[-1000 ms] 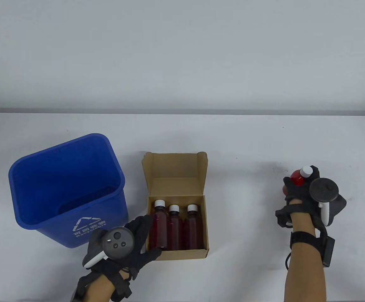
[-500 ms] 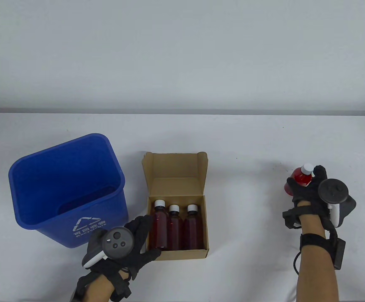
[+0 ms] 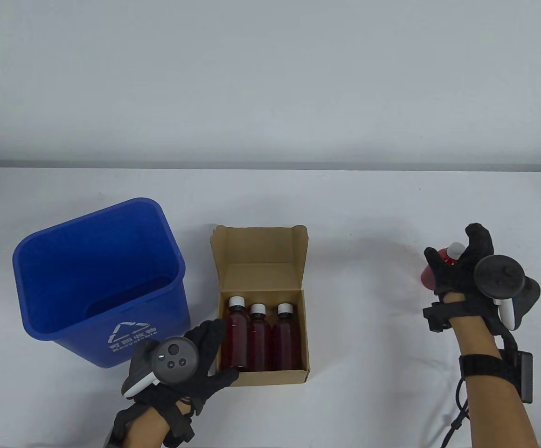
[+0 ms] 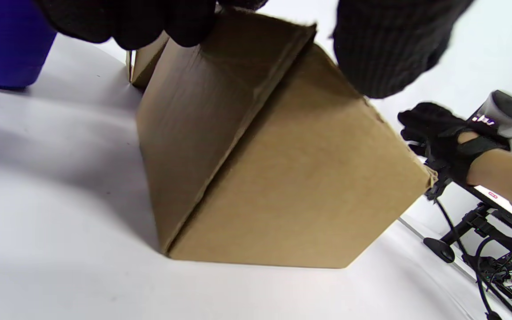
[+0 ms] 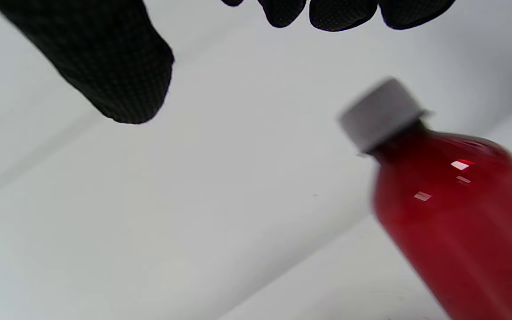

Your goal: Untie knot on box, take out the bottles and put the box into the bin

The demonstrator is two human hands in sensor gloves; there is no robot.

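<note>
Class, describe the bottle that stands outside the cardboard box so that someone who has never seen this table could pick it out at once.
Start at the open cardboard box in the middle of the white table, then look far to its right, to the right hand. The red bottle with a white cap stands there, just in front of that hand's spread fingers. Unlike the three bottles packed in the box, it stands alone on the tabletop.

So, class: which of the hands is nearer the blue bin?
Left. The left hand holds the box beside the blue bin; the right hand is far right, beside a red bottle.
</note>
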